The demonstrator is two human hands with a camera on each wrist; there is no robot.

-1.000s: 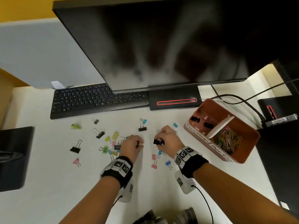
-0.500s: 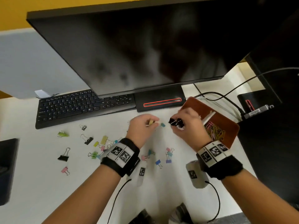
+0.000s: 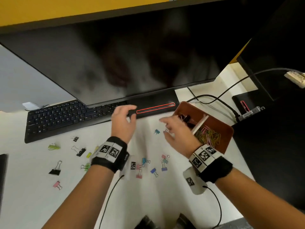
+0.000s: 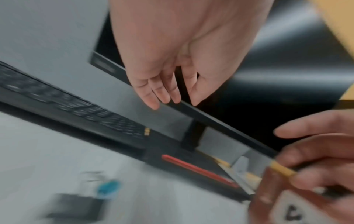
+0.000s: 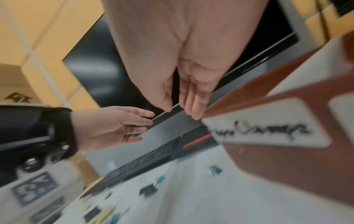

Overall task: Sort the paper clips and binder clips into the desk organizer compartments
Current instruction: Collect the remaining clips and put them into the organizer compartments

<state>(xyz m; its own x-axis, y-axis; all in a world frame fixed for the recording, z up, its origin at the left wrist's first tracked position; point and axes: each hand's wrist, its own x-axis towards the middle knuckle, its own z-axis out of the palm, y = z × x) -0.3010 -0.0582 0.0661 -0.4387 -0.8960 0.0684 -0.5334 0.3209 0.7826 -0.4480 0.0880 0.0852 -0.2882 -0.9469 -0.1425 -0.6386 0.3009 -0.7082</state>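
A brown desk organizer stands right of the monitor base, split by a white divider. Black binder clips lie in its far compartment, coloured paper clips in the near one. My right hand hovers at its left wall; the right wrist view shows that hand with fingers straight and nothing between them. My left hand is spread open near the monitor base and empty. Loose clips lie on the desk, among them a teal one and a black one.
A large monitor overhangs the desk, its base just beyond both hands. A black keyboard lies at the left. Cables run behind the organizer. In the left wrist view a small yellow strip shows by my right fingers; I cannot identify it.
The black binder clip is gone from my right hand, which now hovers beside the organizer. My left hand let go of its small yellowish piece, opened and drew away to the left.
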